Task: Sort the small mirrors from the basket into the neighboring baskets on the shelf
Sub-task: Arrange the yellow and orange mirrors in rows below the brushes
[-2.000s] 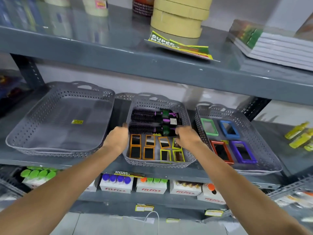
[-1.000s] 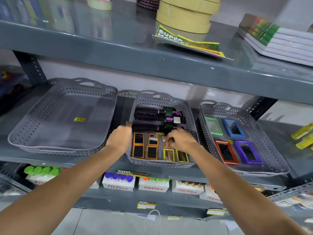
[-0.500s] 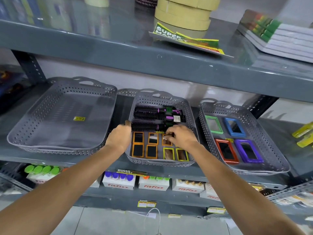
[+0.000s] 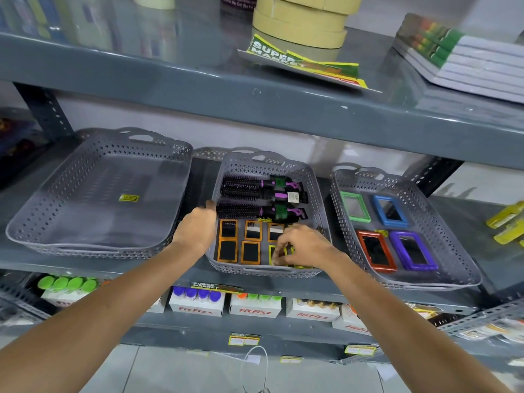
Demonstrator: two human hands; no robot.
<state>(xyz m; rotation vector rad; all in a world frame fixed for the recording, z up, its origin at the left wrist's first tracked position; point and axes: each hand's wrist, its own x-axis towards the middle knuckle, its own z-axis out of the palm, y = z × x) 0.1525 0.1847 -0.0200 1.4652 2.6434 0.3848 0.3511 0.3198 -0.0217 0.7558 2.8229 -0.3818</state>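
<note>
The sorting looks barely begun. The middle basket on the shelf holds 5 small orange-framed mirrors in its front half, plus yellow-framed mirrors partly hidden under the right hand; behind them lie 3 hairbrushes. The left basket shows only a yellow sticker on its floor, no mirrors. The right basket carries 4 larger mirrors framed green, blue, red and purple; whether these belong to the sort cannot be told.

The left hand grips the middle basket's left rim, fingers curled closed over the edge, steadying it. The right hand's fingers are bent down, drawn close together and touching a yellow-framed mirror at the front right; whether they already pinch it cannot be told.
</note>
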